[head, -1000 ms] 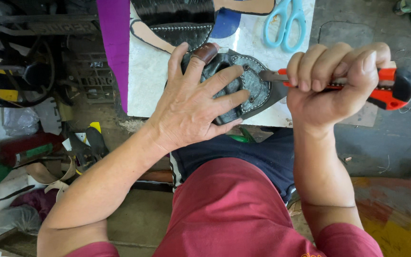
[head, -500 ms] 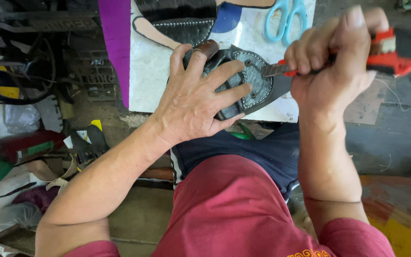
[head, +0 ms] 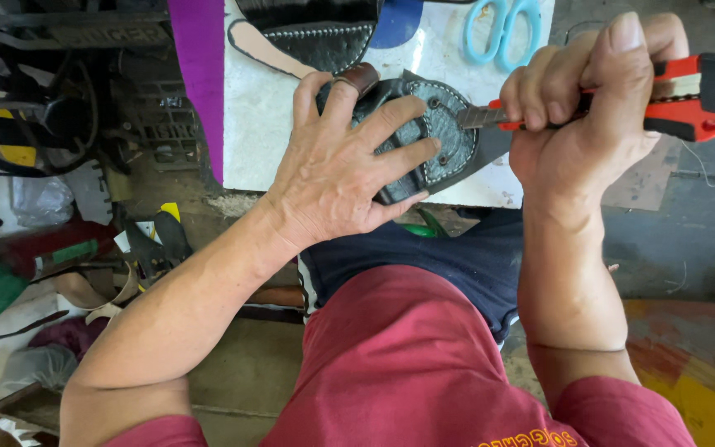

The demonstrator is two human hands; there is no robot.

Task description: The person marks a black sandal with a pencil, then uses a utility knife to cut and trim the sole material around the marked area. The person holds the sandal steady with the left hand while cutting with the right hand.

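Dark grey leather shoe piece (head: 444, 136), rounded at its far end with a line of pale stitching around the rim, lies on the near edge of the white work slab (head: 266, 124), just above my knees. My left hand (head: 345, 157) is spread flat over it, fingers splayed and pressing down, holding nothing between them, only pinning the piece. My right hand (head: 577, 124) is closed in a full fist around one red and black snap-blade utility knife (head: 672, 95), whose steel blade points left and meets the stitched surface near the right side of the piece. Judged by its look, the piece is light and flexible, likely to shift or curl under blade pressure, so a broad flat palm hold well back from the cutting line seems the sound grip; the surface appears grained rather than slick. The blade is the hazard: my left fingertips (head: 432, 145) sit near it. Count: one piece under hand, one knife, one pair of light blue-handled scissors (head: 502, 29) at the far edge of the slab, one further black stitched leather piece (head: 324, 37) beyond my left hand, one brown leather loop (head: 362, 79) just beside my left index finger, one purple sheet (head: 200, 74) along the slab's left side. Clutter on the floor to the left is too mixed to count.
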